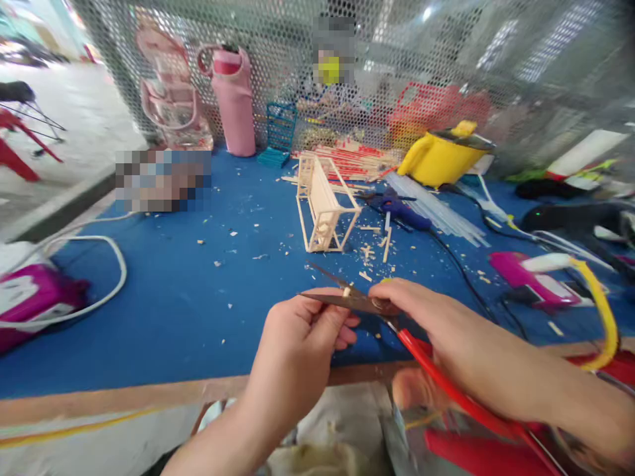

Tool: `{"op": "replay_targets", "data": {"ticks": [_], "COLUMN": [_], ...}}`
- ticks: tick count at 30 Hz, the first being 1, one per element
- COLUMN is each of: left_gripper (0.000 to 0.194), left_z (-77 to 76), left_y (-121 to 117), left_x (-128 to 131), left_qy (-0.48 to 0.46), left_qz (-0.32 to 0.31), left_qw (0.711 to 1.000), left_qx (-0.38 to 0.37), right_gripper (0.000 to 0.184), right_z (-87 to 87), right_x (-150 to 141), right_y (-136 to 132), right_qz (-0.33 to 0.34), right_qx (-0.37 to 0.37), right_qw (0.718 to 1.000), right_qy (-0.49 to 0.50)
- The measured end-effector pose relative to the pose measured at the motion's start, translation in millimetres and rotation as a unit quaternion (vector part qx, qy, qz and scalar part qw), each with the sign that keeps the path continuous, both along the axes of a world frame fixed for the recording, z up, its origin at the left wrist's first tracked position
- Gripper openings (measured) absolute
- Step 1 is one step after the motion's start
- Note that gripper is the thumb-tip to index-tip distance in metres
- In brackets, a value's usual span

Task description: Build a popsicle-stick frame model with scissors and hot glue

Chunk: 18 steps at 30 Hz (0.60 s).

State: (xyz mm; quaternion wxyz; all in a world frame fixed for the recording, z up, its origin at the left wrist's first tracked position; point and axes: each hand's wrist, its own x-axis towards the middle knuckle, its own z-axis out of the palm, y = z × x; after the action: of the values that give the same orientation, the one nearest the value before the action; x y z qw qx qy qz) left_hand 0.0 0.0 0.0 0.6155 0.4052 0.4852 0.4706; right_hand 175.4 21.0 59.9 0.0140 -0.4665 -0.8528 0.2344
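My left hand (297,340) is closed in a pinch on a small pale wooden stick (346,291), most of it hidden by the fingers. Its tip shows between the parted blades of the scissors (364,303). These have dark blades and red handles, and my right hand (441,324) grips them near the pivot. Just beyond both hands, a small frame model (322,188) built of pale wooden sticks stands on the blue tabletop (198,291). Wood offcuts (367,254) lie scattered to the right of the model.
Behind the model are bundled wooden sticks (357,162), a blue glue gun (404,210), clear glue sticks (441,215) and a yellow container (441,158). A pink bottle (234,106) stands by the mesh partition. Magenta-and-white devices lie left (40,297) and right (540,277), with cables nearby.
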Motion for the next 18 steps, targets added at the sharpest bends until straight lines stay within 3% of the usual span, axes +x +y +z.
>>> {"op": "replay_targets", "data": {"ticks": [10, 15, 18], "left_gripper": [0.018, 0.017, 0.016], "left_z": [-1.7, -1.8, -2.7], "left_y": [-1.2, -1.1, -1.1], "left_x": [-0.9, -0.3, -0.6], "left_qy": [0.025, 0.030, 0.033], "left_qz": [0.012, 0.020, 0.023], "left_qw": [1.000, 0.999, 0.999], "left_qx": [0.003, 0.022, 0.025], "right_gripper": [0.060, 0.047, 0.057], "right_z": [-6.4, -5.0, -8.3], "right_x": [2.7, 3.8, 2.0], "right_y": [4.0, 3.5, 1.5], "right_qz": [0.031, 0.035, 0.023], "right_qx": [0.016, 0.007, 0.016], "right_qw": [0.999, 0.999, 1.000], "right_qy": [0.017, 0.011, 0.013]}}
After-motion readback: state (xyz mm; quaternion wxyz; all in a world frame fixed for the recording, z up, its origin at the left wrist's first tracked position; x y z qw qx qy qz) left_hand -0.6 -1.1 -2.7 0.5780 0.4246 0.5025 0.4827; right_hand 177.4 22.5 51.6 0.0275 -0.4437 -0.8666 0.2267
